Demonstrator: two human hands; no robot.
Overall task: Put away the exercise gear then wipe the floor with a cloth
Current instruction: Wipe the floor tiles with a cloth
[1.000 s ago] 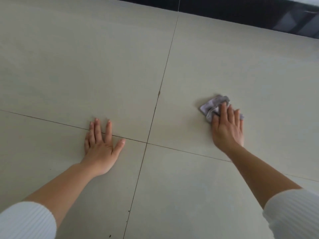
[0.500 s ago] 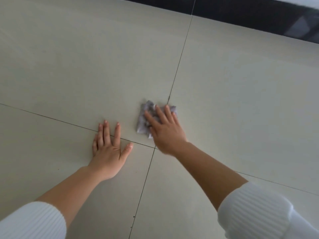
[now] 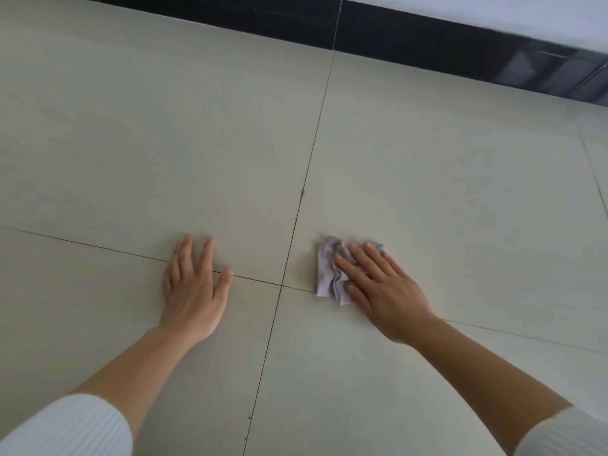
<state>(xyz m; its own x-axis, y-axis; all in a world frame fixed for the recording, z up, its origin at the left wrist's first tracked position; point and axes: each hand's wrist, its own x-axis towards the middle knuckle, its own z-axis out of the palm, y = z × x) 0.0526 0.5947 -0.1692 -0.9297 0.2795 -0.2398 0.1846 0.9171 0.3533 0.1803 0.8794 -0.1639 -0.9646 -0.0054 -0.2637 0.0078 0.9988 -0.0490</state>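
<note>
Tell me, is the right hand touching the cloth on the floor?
Touching. The head view shows the right hand lying flat on the crumpled cloth, with straight fingers pressing it against the floor and no gap between them.

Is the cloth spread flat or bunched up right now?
Bunched up: the cloth shows deep creases and folds, pressed to the floor under the right hand.
</note>
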